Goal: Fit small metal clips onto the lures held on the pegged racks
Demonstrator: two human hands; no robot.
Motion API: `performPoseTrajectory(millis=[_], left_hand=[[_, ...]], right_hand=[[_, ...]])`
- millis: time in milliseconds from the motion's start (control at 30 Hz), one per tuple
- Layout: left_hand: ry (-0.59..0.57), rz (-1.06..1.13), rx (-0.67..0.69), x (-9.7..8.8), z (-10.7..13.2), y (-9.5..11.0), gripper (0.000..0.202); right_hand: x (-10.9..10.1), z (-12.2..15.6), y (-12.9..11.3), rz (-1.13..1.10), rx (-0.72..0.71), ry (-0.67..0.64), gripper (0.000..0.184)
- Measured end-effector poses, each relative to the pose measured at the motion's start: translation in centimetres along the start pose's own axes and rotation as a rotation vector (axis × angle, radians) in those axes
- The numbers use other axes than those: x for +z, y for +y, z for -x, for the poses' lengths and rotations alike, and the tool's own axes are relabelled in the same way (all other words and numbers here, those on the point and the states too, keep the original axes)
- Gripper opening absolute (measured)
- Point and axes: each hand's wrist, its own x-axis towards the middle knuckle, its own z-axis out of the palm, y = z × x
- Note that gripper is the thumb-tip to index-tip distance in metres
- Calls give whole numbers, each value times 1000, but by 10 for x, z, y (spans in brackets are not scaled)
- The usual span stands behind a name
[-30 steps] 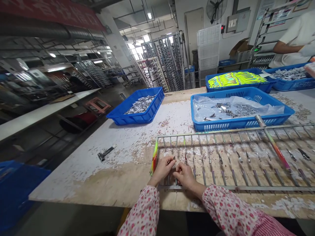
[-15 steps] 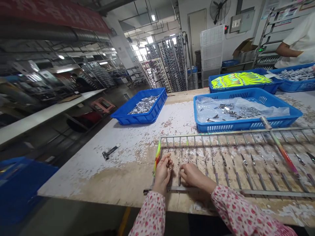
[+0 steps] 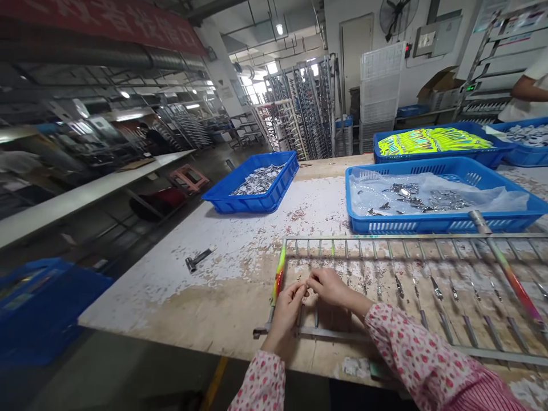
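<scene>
My left hand is closed in a pinch over the left end of a metal rack. Close against its fingertips, my right hand pinches too; whatever lies between the fingers is too small to make out. The rack lies flat on the table and has rows of short pegs along both long sides. Small shiny metal pieces hang between opposite pegs to the right of my hands. Yellow, red and green paint coats the rack's left end bar.
Behind the rack stands a blue basket lined with plastic, holding shiny metal pieces. A blue tray of small pieces sits farther left, near a dark metal tool. Bright yellow pieces fill another tray. A person's arm shows far right.
My right hand has moved up and left, so its fingertips now meet those of my left hand. My left hand's fingers have turned toward the right. The whole view has shifted slightly.
</scene>
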Motion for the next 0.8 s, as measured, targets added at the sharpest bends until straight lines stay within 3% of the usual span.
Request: performPoseTrajectory(millis=[67,200,367,567,800], left_hand=[[6,-38,23,-5,-3,0,36],[152,-191,30,-10,-15,-3,34],[193,-413,125,-4,-32,-9,31],[174,-527,196,4,-38,-5,29],[176,-570,188,3,-39,0,27]], right_hand=[[-11,-17,0,19,15,-49,25],[-28,-55,-3,56,143,34,22],[-25,-89,4,43,200,-34,37],[-15,-95,22,1,189,-19,30],[-12,-95,25,-39,158,-14,21]])
